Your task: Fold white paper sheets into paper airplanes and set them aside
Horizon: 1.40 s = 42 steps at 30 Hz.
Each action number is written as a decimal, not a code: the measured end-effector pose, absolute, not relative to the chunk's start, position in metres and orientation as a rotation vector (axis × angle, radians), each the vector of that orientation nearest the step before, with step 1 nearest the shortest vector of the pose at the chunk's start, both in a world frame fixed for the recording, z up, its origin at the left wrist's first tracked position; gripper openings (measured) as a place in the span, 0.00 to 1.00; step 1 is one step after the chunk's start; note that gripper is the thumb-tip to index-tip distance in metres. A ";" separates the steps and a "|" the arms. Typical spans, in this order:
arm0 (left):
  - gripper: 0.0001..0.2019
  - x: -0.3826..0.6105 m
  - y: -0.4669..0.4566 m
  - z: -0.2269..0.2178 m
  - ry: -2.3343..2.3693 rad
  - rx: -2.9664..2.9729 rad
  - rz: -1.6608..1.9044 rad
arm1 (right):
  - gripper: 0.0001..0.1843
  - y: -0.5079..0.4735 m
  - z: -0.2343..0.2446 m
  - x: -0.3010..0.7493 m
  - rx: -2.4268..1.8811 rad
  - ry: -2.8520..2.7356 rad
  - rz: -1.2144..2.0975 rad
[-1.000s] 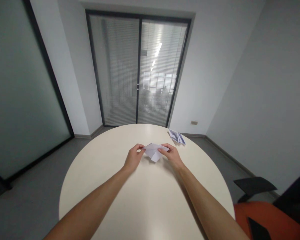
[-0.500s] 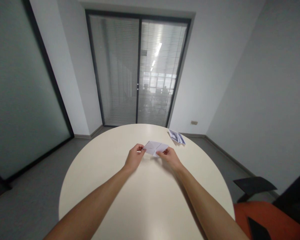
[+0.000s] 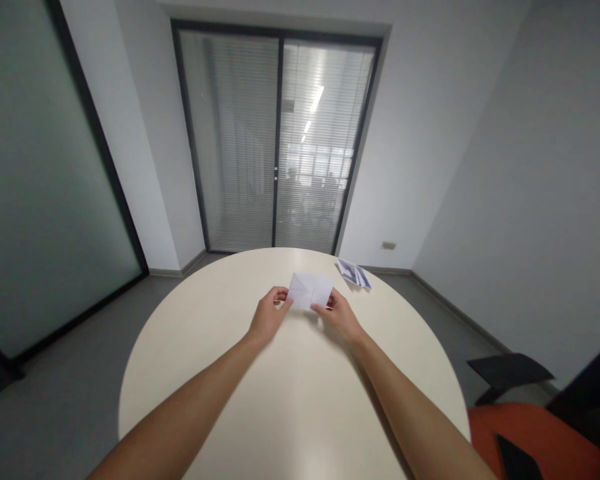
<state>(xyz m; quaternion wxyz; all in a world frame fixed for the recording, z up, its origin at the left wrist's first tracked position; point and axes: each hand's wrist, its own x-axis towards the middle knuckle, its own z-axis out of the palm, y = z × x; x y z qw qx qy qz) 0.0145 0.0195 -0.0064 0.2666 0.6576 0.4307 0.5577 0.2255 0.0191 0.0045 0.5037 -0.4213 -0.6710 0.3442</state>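
A white sheet of folded paper [image 3: 310, 289] with crease lines is held up above the round cream table [image 3: 220, 373]. My left hand [image 3: 270, 311] pinches its left edge between thumb and fingers. On the other side, my right hand [image 3: 339, 315] grips the lower right corner, thumb in front and fingers behind. The fingertips behind the paper are hidden. A shadow falls on the tabletop below my right hand.
Near the table's far right edge lies a folded paper piece [image 3: 354, 274] with blue-grey print. An orange chair [image 3: 535, 440] with black armrests stands at the right. Beyond the table are glass doors [image 3: 275, 140] with blinds.
The paper has turned from a slanted, flatter pose to a more upright, rectangular one facing me. Both hands stay almost in place, my right shifting slightly left.
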 end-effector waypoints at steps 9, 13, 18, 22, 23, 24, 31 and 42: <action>0.31 0.016 -0.005 0.015 1.261 2.533 1.670 | 0.12 0.012 0.016 0.229 -1.045 -1.922 0.197; 0.18 0.016 -0.009 0.018 1.229 2.674 1.492 | 0.14 0.008 0.018 0.226 -0.985 -2.089 0.027; 0.06 0.011 -0.006 0.018 1.356 2.631 1.343 | 0.11 0.006 0.017 0.225 -0.966 -2.130 -0.042; 0.07 0.006 -0.002 0.015 1.554 2.548 1.246 | 0.11 0.007 0.015 0.228 -0.973 -2.123 -0.068; 0.08 0.006 -0.001 0.015 1.564 2.545 1.222 | 0.12 0.007 0.015 0.229 -0.957 -2.144 -0.077; 0.09 0.006 -0.001 0.014 1.550 2.556 1.198 | 0.12 0.008 0.014 0.229 -0.936 -2.171 -0.087; 0.14 0.010 -0.003 0.009 1.406 2.637 0.886 | 0.13 0.007 0.014 0.224 -0.924 -2.379 -0.103; 0.14 0.006 -0.008 0.003 1.111 2.714 0.746 | 0.12 -0.007 0.022 0.226 -0.990 -2.438 0.238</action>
